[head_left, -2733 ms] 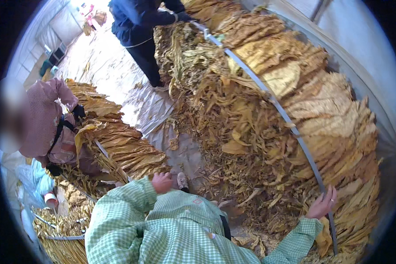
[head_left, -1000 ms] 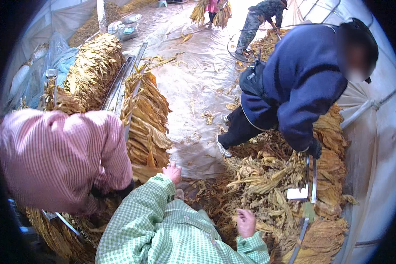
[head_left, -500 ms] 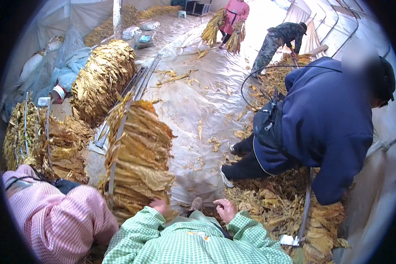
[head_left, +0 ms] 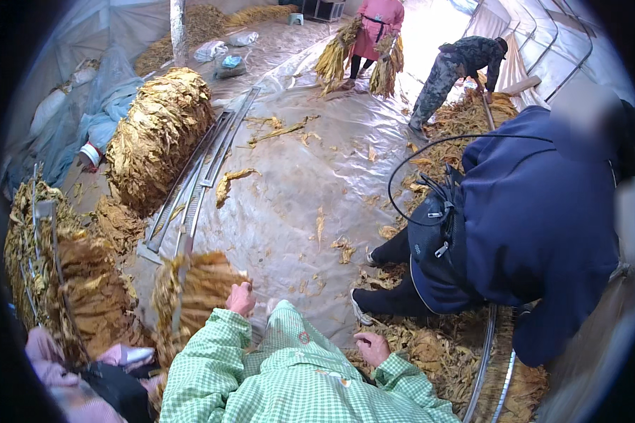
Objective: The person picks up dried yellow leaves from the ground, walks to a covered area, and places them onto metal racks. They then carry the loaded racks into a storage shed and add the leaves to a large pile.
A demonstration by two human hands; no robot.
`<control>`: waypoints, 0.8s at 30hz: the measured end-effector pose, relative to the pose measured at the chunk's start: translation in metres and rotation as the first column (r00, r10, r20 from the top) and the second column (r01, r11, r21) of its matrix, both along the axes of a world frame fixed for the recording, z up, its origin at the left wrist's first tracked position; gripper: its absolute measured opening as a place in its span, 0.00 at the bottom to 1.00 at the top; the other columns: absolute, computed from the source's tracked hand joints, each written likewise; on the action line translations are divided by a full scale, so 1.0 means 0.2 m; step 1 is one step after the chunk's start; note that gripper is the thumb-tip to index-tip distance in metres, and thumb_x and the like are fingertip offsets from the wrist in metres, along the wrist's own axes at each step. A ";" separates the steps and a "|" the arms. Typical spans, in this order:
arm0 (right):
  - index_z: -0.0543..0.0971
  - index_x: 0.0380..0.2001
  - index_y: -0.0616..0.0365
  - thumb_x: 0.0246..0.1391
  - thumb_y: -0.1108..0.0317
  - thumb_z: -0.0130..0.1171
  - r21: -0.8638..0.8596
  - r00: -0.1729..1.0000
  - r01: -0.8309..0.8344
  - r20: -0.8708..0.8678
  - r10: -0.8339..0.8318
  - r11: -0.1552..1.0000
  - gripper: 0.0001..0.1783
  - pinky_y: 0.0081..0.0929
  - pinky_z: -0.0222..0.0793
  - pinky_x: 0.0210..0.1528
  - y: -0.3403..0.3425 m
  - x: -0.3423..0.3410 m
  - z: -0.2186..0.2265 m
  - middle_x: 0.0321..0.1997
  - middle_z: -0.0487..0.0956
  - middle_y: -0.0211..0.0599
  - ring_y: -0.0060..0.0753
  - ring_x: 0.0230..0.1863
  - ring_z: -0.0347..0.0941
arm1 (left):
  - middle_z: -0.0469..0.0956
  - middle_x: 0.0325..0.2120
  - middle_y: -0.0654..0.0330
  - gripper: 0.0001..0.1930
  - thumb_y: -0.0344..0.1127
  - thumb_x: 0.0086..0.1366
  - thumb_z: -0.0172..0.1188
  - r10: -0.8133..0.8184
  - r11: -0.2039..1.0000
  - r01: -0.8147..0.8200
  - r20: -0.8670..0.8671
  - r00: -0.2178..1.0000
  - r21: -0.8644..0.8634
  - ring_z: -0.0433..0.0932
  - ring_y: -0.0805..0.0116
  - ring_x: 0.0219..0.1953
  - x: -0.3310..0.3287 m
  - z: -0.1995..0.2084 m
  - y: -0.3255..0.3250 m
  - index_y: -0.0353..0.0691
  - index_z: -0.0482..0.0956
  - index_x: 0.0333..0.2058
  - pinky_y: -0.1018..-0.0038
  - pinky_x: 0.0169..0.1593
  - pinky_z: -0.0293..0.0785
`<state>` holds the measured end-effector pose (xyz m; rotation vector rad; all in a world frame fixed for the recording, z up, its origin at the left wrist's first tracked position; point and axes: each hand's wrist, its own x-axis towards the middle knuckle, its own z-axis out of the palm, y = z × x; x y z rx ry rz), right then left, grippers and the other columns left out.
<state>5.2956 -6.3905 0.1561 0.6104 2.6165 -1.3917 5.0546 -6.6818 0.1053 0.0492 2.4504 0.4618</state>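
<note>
My left hand [head_left: 241,299] is raised beside the right edge of a bundle of brown dried leaves [head_left: 208,285]. Its fingers are curled together at the leaf tips; whatever they pinch, if anything, is too small to make out. A metal bar [head_left: 178,289] runs across the bundle, which is smeared by motion. My right hand [head_left: 372,348] hovers low in front of me, fingers loosely bent and apart, with nothing in it. Beneath and beyond it lie loose dried leaves [head_left: 423,356].
A person in dark blue [head_left: 522,211] bends close on my right over leaves and metal rails [head_left: 481,359]. Pink sleeves [head_left: 53,359] show at lower left. Metal frames [head_left: 204,169] lie on the plastic sheet [head_left: 296,233] by a big leaf pile [head_left: 159,134]. Two more people work farther off.
The leaf bundle has swung left and down, uncovering the metal frames behind it. My left hand has risen slightly. The person in pink checks has shifted lower left; the far leaf carrier has come nearer.
</note>
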 end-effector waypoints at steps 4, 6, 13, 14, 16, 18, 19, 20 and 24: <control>0.76 0.33 0.60 0.42 0.71 0.52 -0.051 0.992 0.101 0.080 -0.097 0.994 0.12 0.20 0.65 0.29 0.05 -0.35 0.05 0.26 0.76 0.37 0.22 0.25 0.69 | 0.73 0.34 0.46 0.18 0.41 0.45 0.55 0.030 0.991 -0.021 -0.065 0.997 0.132 0.69 0.50 0.41 -0.30 -0.19 0.07 0.38 0.75 0.35 0.64 0.44 0.66; 0.75 0.33 0.61 0.42 0.72 0.52 -0.019 0.989 0.136 0.052 -0.135 0.991 0.11 0.19 0.66 0.28 0.09 -0.54 0.00 0.25 0.76 0.37 0.21 0.25 0.70 | 0.73 0.32 0.45 0.18 0.43 0.45 0.55 -0.057 0.972 0.056 -0.004 0.998 0.227 0.72 0.51 0.38 -0.46 -0.22 0.15 0.37 0.76 0.34 0.64 0.42 0.67; 0.74 0.36 0.65 0.44 0.74 0.50 -0.254 0.947 0.315 0.143 -0.286 0.915 0.13 0.18 0.69 0.30 0.16 -1.25 -0.11 0.29 0.77 0.37 0.22 0.26 0.73 | 0.74 0.35 0.50 0.17 0.44 0.47 0.53 -0.054 0.951 -0.022 0.235 0.970 0.307 0.72 0.55 0.41 -1.02 -0.27 0.31 0.41 0.76 0.34 0.68 0.44 0.67; 0.73 0.36 0.65 0.45 0.75 0.50 -0.291 0.943 0.329 0.145 -0.298 0.898 0.13 0.17 0.69 0.30 0.16 -1.33 -0.07 0.30 0.77 0.38 0.22 0.26 0.73 | 0.74 0.36 0.50 0.18 0.43 0.47 0.53 -0.018 0.976 -0.024 0.188 0.982 0.218 0.71 0.55 0.41 -1.11 -0.33 0.29 0.40 0.75 0.35 0.68 0.45 0.67; 0.73 0.36 0.66 0.45 0.76 0.49 -0.313 0.931 0.364 0.149 -0.333 0.877 0.12 0.16 0.69 0.29 0.23 -1.45 -0.07 0.30 0.76 0.38 0.22 0.26 0.73 | 0.74 0.36 0.49 0.19 0.43 0.47 0.53 -0.028 0.962 -0.017 0.160 0.987 0.274 0.71 0.54 0.42 -1.28 -0.42 0.33 0.39 0.75 0.36 0.67 0.46 0.66; 0.73 0.36 0.66 0.45 0.76 0.49 -0.331 0.900 0.436 0.172 -0.401 0.837 0.12 0.16 0.68 0.29 0.27 -1.56 0.02 0.29 0.76 0.38 0.22 0.26 0.73 | 0.73 0.36 0.48 0.19 0.43 0.47 0.53 -0.081 0.961 0.036 0.158 0.984 0.273 0.71 0.53 0.42 -1.43 -0.40 0.40 0.39 0.74 0.38 0.67 0.46 0.66; 0.72 0.37 0.66 0.46 0.77 0.48 -0.317 0.877 0.480 0.188 -0.441 0.818 0.12 0.17 0.68 0.29 0.32 -1.59 0.03 0.29 0.76 0.37 0.22 0.26 0.72 | 0.73 0.36 0.48 0.20 0.43 0.47 0.52 -0.123 0.964 0.078 0.168 0.978 0.254 0.70 0.52 0.42 -1.51 -0.33 0.47 0.39 0.74 0.38 0.67 0.46 0.65; 0.72 0.37 0.67 0.46 0.76 0.50 -0.362 0.854 0.517 0.157 -0.496 0.775 0.12 0.14 0.66 0.24 0.37 -1.64 0.01 0.29 0.76 0.37 0.20 0.24 0.71 | 0.73 0.36 0.47 0.20 0.43 0.47 0.52 -0.150 0.965 0.109 0.162 0.975 0.238 0.70 0.52 0.42 -1.60 -0.28 0.52 0.40 0.74 0.38 0.67 0.47 0.65; 0.71 0.37 0.67 0.47 0.77 0.48 -0.423 0.723 0.662 0.141 -0.676 0.619 0.12 0.15 0.66 0.24 0.60 -1.74 0.00 0.29 0.75 0.39 0.23 0.24 0.71 | 0.73 0.35 0.45 0.20 0.43 0.47 0.52 -0.343 0.913 0.310 0.086 0.936 0.267 0.70 0.50 0.41 -1.90 -0.32 0.71 0.39 0.74 0.38 0.66 0.47 0.65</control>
